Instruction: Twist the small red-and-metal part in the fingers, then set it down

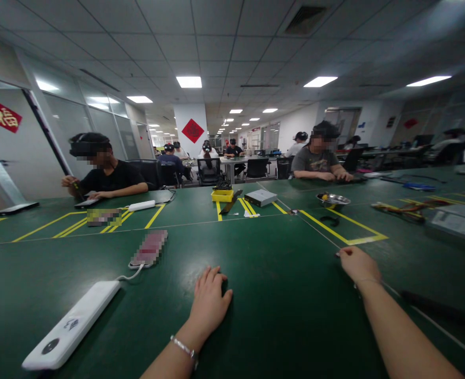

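Observation:
My left hand (209, 301) rests palm down on the green table (271, 295), fingers stretched out and nothing under them that shows. Its wrist carries a silvery bracelet (184, 349). To the right, my right hand (359, 266) is closed, with thumb and forefinger pinched together at the pale seam of the tabletop. Whatever sits between those fingertips, if anything, is too small to make out. A phone (150, 249) lies left of my left hand, joined by a white cable (130, 275) to a long white power bank (74, 323).
Yellow tape marks the far tabletop. Around it are a yellow box (222, 196), a silver drive-like box (260, 197), a metal bowl (339, 200), a dark curved piece (329, 221) and a metal unit with wires (459, 223). Two people (109, 176) (319, 158) sit across the table.

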Demonstrator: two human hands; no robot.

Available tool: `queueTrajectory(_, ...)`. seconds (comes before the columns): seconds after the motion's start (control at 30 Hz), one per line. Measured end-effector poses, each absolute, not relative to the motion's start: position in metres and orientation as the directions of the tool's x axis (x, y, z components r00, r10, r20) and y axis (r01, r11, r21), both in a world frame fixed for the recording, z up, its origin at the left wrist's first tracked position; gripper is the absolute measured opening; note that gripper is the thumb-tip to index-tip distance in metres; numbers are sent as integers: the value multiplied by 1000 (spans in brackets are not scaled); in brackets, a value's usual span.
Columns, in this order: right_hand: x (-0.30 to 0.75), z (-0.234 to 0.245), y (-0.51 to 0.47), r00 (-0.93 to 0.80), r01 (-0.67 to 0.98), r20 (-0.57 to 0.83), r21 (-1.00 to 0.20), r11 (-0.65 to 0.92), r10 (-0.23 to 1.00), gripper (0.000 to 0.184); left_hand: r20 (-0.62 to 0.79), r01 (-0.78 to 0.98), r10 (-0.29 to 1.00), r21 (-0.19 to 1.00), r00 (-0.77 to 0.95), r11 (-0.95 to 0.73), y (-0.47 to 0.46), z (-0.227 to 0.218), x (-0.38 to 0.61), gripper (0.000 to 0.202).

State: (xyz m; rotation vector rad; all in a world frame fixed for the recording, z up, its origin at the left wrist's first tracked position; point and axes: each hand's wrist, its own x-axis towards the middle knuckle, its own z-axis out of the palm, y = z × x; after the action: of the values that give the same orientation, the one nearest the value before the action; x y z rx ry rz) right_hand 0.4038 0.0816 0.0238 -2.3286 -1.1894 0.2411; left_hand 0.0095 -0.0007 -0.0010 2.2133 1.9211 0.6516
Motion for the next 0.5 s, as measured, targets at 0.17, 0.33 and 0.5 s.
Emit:
queueTrajectory(0.17, 413, 10, 82, 623, 703, 53, -474, -530, 780, 31, 224, 905, 970, 386, 94, -177, -1, -1, 9, 29)
queueTrajectory(0.33, 419, 3, 81, 603, 759, 145, -409, -507, 785, 34, 201, 906, 975, 391, 90, -164, -2, 2, 9, 29)
queueTrajectory(0.5, 411, 9, 76, 624, 757, 198, -391, -523, 756, 40, 186, 903, 978, 396, 98, -166, -3, 4, 10, 31)
